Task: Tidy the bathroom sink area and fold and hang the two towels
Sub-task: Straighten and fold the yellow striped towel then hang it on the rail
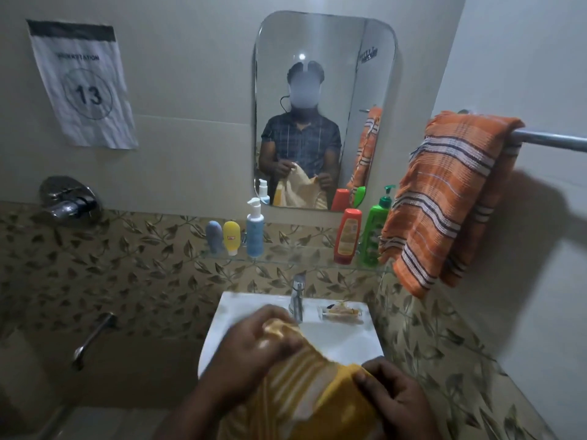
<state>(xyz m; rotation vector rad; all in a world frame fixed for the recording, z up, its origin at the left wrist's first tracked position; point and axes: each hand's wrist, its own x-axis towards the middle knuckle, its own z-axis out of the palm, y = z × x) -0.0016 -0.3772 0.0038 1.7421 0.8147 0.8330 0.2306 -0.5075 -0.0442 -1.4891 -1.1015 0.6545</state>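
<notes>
We hold the yellow towel (305, 392) over the sink (343, 341), left hand (254, 347) and right hand (394, 398) each pinching an edge; the orange towel (444, 198) hangs on the rail (552, 139).

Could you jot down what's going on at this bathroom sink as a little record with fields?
Hands: left hand and right hand both grip the yellow towel in front of the sink
Hung: orange striped towel draped on the towel rail
Shelf: five bottles standing on the glass shelf
Sink rim: soap dish beside the tap
Left to do: yellow towel not yet hung
</notes>
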